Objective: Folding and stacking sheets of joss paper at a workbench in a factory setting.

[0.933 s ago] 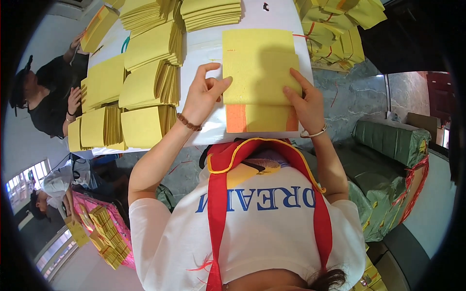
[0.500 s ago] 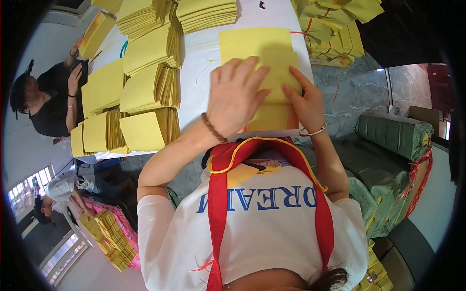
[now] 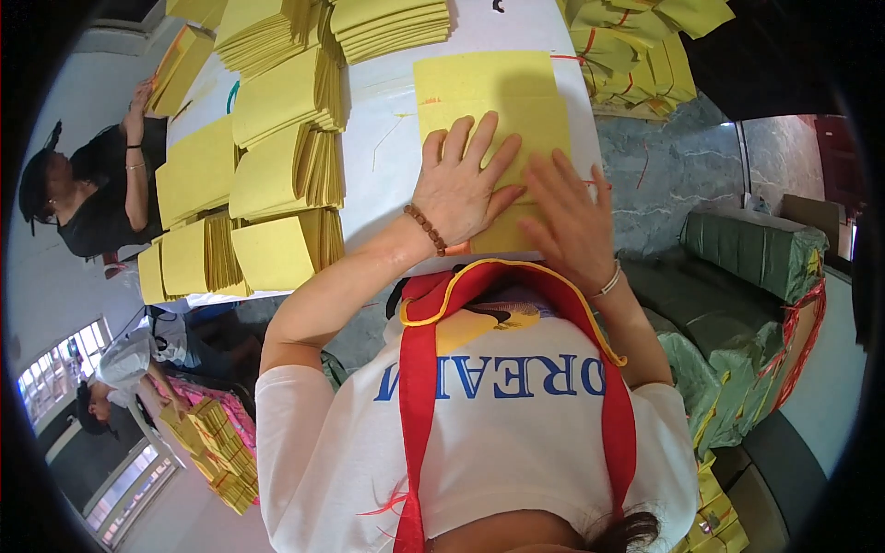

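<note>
A paper-goods workshop; stacks of yellow sheets (image 3: 277, 175) crowd a white worktable (image 3: 387, 157); tied bundles (image 3: 636, 46) and green wrapped bales (image 3: 751, 253) stand nearby; another worker (image 3: 92, 198) sorts alongside.

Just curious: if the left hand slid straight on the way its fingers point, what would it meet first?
Probably only more of the yellow sheet under the left hand; past its far edge, bare white table.

Under my fingers (image 3: 479, 152) the yellow sheet (image 3: 489, 101) is matt paper, smooth and thin. The stacks (image 3: 277, 175) beside it are the same matt yellow paper. The surface (image 3: 387, 166) is white and looks smooth, with a slight shine. My bracelet (image 3: 429, 230) has brown beads that look like wood. My apron strap (image 3: 419, 387) is red cloth.
</note>
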Action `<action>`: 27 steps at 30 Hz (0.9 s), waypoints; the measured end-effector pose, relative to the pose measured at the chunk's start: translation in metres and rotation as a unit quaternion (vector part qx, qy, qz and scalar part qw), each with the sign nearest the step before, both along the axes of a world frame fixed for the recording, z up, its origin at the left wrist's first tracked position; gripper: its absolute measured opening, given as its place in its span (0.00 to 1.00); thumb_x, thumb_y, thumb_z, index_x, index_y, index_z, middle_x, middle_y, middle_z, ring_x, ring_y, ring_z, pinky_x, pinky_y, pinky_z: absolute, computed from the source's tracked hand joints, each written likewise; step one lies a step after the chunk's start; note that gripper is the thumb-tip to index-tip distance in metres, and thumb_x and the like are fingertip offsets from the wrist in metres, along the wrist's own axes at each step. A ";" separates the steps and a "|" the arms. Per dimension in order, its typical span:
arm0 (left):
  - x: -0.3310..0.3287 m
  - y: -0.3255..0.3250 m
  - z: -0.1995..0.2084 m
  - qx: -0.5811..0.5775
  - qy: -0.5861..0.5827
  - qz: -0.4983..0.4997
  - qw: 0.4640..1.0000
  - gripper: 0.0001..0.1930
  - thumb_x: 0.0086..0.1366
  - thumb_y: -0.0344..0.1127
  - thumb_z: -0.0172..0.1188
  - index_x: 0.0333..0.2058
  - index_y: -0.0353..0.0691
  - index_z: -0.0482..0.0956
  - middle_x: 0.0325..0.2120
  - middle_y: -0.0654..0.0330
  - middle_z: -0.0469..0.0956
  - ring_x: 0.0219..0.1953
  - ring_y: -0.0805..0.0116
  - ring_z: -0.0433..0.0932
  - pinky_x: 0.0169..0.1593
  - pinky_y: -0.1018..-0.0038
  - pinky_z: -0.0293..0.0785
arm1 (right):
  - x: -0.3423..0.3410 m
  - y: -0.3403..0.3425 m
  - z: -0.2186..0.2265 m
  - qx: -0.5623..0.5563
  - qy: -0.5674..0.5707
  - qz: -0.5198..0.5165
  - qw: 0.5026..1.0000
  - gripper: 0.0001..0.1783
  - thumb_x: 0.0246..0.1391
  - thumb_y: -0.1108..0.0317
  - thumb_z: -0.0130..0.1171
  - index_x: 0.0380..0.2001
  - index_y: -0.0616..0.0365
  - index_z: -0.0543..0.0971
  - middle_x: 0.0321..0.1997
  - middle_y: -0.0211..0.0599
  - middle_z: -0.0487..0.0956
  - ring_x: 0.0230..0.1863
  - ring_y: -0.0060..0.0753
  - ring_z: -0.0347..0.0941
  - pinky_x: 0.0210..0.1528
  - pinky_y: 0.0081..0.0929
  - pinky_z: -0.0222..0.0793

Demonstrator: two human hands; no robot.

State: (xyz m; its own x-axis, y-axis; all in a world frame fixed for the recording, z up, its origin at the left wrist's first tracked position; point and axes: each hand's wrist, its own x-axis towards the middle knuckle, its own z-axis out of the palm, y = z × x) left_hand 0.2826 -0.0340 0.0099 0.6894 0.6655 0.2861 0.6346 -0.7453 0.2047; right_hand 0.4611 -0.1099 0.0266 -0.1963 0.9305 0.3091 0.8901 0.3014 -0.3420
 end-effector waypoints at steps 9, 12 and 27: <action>-0.007 0.005 0.004 -0.029 -0.039 -0.070 0.996 0.30 0.52 0.51 0.60 0.52 0.45 0.67 0.55 0.51 0.59 0.54 0.51 0.58 0.53 0.57 0.54 | 0.004 -0.007 -0.018 -0.097 0.011 0.031 0.995 0.31 0.53 0.51 0.51 0.59 0.49 0.64 0.67 0.30 0.54 0.69 0.40 0.43 0.64 0.58 0.37; -0.004 0.001 0.005 0.002 0.019 -0.082 0.996 0.31 0.52 0.50 0.60 0.53 0.43 0.66 0.54 0.50 0.60 0.54 0.51 0.59 0.52 0.59 0.56 | 0.017 -0.006 -0.021 -0.115 0.083 0.074 0.987 0.31 0.53 0.56 0.52 0.59 0.51 0.63 0.66 0.33 0.56 0.69 0.43 0.43 0.65 0.51 0.38; 0.013 -0.013 0.010 0.142 -0.050 0.055 0.987 0.22 0.47 0.34 0.55 0.45 0.36 0.72 0.37 0.56 0.73 0.38 0.64 0.73 0.36 0.70 0.70 | 0.021 -0.006 -0.024 -0.002 0.480 0.077 0.874 0.38 0.54 0.67 0.50 0.65 0.60 0.45 0.69 0.43 0.47 0.69 0.40 0.43 0.67 0.36 0.38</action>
